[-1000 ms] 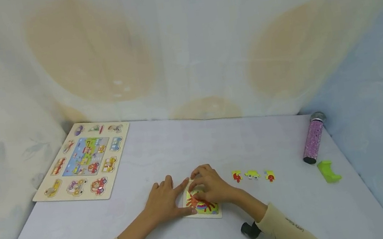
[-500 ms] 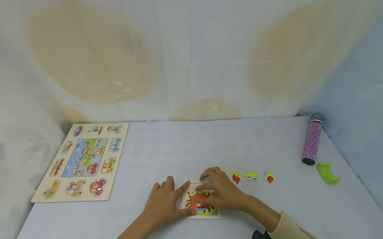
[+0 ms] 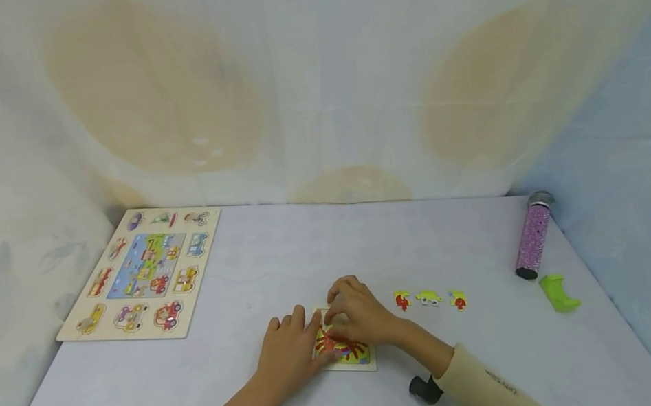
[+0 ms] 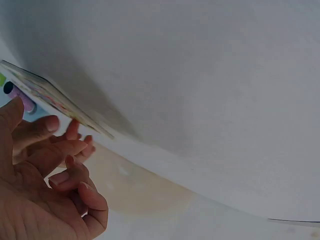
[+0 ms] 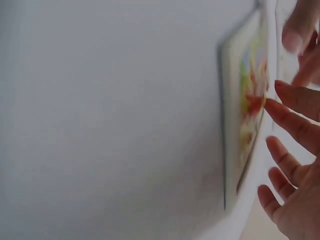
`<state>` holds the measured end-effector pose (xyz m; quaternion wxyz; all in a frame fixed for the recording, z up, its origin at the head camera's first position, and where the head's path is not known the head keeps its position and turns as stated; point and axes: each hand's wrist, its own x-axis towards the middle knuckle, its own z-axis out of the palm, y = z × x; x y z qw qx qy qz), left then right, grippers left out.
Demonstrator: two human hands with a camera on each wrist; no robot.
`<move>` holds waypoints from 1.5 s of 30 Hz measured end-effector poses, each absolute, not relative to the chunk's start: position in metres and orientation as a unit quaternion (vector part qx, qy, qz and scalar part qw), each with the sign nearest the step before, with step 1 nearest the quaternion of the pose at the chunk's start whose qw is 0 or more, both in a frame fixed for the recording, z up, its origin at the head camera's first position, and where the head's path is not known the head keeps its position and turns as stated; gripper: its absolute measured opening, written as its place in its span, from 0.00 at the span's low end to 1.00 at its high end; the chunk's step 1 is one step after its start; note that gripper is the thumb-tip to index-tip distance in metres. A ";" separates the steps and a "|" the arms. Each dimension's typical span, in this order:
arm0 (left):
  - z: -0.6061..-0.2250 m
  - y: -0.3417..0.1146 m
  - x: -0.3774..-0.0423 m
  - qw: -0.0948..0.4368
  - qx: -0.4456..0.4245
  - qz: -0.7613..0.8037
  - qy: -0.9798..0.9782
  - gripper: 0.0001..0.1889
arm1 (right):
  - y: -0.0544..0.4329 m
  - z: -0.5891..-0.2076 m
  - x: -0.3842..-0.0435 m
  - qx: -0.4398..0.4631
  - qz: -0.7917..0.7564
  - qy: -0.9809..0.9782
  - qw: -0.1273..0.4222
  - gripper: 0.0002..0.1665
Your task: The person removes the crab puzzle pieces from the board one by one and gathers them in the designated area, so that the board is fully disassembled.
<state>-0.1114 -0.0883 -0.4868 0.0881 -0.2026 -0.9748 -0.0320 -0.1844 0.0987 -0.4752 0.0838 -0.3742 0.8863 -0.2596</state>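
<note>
A small crab jigsaw puzzle [image 3: 357, 367] in a pale tray lies at the front middle of the table. My left hand [image 3: 290, 350] lies along its left side, index finger towards the upper left corner and thumb reaching across the lower part of the picture. From the right, my right hand [image 3: 359, 316] bends over the upper part, thumb and index finger close together. The right wrist view has that index fingertip touching the picture at a yellow edge [image 5: 264, 102], other fingers loosely spread. Three loose puzzle pieces, among them a green one with eyes [image 3: 429, 297], lie in a row to the right.
A large vehicle peg puzzle [image 3: 148, 273] lies at the back left. At the right stand out a glittery purple microphone [image 3: 534, 237], lying on its side, and a bright green curved block [image 3: 558, 293]. A black device [image 3: 425, 390] shows beside my right sleeve. Cloth walls enclose the table.
My right hand drew back to the right, then came in again over the upper left of the crab puzzle. My left thumb has slid right across its lower part. The loose pieces stayed put.
</note>
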 end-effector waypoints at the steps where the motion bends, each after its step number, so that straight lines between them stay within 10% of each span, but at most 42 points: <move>1: -0.485 -0.087 -0.107 0.098 -0.202 -0.024 -0.974 0.41 | 0.097 -0.474 -0.188 -0.372 -0.267 0.884 0.097 0.06; 18: -0.489 -0.055 -0.080 0.085 -0.224 0.028 -0.970 0.36 | 0.092 -0.464 -0.209 -0.359 -0.292 0.869 0.176 0.07; 45: -0.493 -0.056 -0.081 0.101 -0.205 0.050 -0.972 0.28 | 0.082 -0.468 -0.204 -0.388 -0.253 0.876 0.136 0.01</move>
